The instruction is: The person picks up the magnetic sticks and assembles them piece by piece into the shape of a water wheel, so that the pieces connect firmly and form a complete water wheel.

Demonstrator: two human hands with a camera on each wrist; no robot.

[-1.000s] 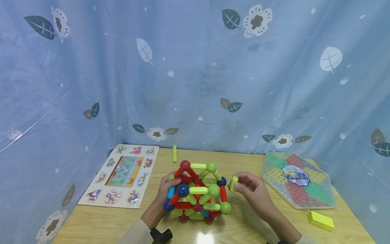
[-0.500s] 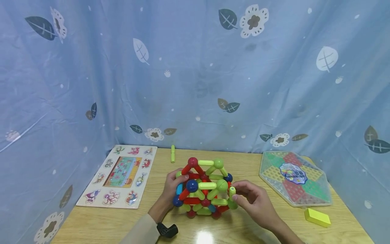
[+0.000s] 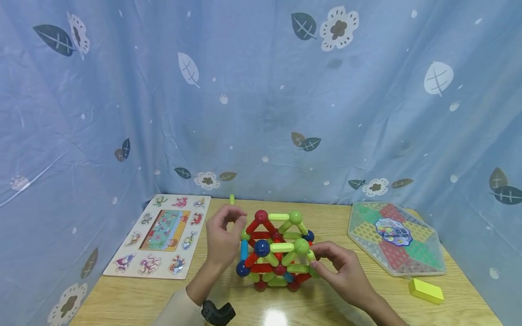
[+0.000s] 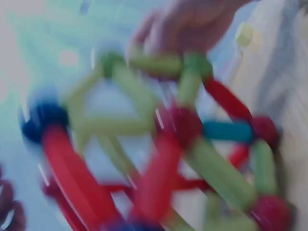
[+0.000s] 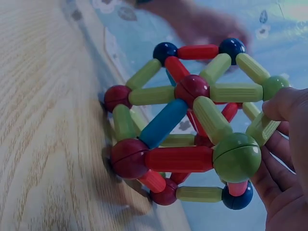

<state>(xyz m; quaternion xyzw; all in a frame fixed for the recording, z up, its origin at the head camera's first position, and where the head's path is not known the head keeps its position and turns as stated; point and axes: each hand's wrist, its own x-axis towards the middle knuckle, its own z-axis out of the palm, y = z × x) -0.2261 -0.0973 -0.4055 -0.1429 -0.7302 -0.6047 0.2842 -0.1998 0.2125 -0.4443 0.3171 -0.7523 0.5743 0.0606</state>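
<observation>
A cage-like magnetic stick-and-ball structure (image 3: 282,247) in red, blue and yellow-green stands on the wooden table. At its right side my right hand (image 3: 344,271) pinches a yellow-green magnetic stick (image 5: 263,129) between thumb and fingers. This stick touches the green ball (image 5: 275,88) at one end and reaches toward a larger green ball (image 5: 237,157) at the other. My left hand (image 3: 223,237) hovers just left of the structure, fingers loosely bent, apparently holding nothing. It is blurred in the right wrist view. Behind it lies a loose yellow-green stick (image 3: 232,199), partly hidden.
To the left lies a white puzzle board (image 3: 165,262) with sea animals. A clear hexagonal case (image 3: 393,232) of coloured pieces lies at the right, with a yellow block (image 3: 426,291) in front of it. A blue patterned curtain (image 3: 261,113) hangs behind the table.
My right hand has brought the stick from beside the structure onto its right side. My left hand has let go of the structure's left side and risen. The structure has shifted slightly right.
</observation>
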